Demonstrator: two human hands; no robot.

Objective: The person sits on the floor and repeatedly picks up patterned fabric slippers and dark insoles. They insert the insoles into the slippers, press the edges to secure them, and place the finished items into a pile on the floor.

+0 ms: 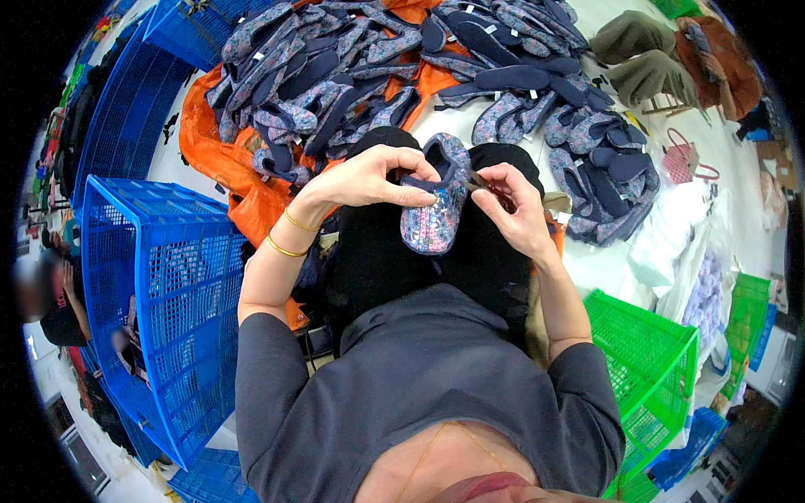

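Observation:
A floral slipper (433, 228) with a dark navy lining is held above my black-clad lap, its rounded toe toward me. My left hand (387, 178) grips it from the left, thumb on the upper and fingers reaching into the opening. Close against the slipper's right side, my right hand (513, 208) is closed, thumb and fingers bent around a small dark thin object (478, 179). What kind of object that is does not show clearly.
Beyond my knees lies a large heap of similar slippers (293, 75), partly on orange sheeting (205, 142). More slippers (608, 159) lie at right. A blue crate (189, 293) stands at left, a green crate (646, 352) at right. Another person (654, 63) sits far right.

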